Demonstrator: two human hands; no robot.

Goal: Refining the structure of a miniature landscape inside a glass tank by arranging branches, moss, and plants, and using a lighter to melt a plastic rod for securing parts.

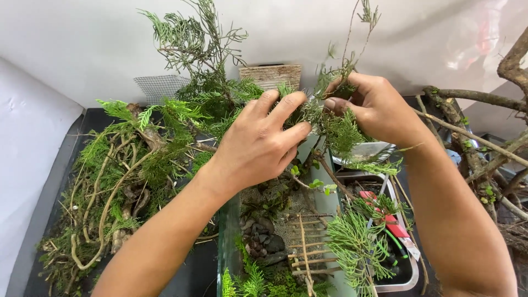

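- A white wall [330, 33] is seen across the whole top of the view; a black work surface [82, 126] is laid below it, bounded at the left by a white panel [27, 165].
- The left half of the surface is covered by a large heap of cut conifer branches [121, 181], with bare tan stems tangled among the green; little bare black surface is left there, apart from a narrow strip along the left edge.
- Thick bare branches [484, 143] are crossed at the right edge, and the way in from that side is blocked by them.
- A glass-walled planter [275, 231] is set at bottom centre, filled with dark pebbles, moss and a small ladder of twigs [305, 247].
- A metal tray [404, 275] is placed just right of the planter; a red-handled tool [385, 214] is lying in it, partly covered by a green sprig.
- A square of grey mesh [159, 87] and a pale woven box [270, 74] are stood against the wall.
- The conifer sprig [330, 118] is held above the planter, between both hands.
- The left hand [258, 146] is laid against the sprig's foliage with fingers extended and close together; a closed grasp cannot be confirmed.
- The right hand [374, 107] is pinched on the sprig's upper stem between thumb and fingertips.
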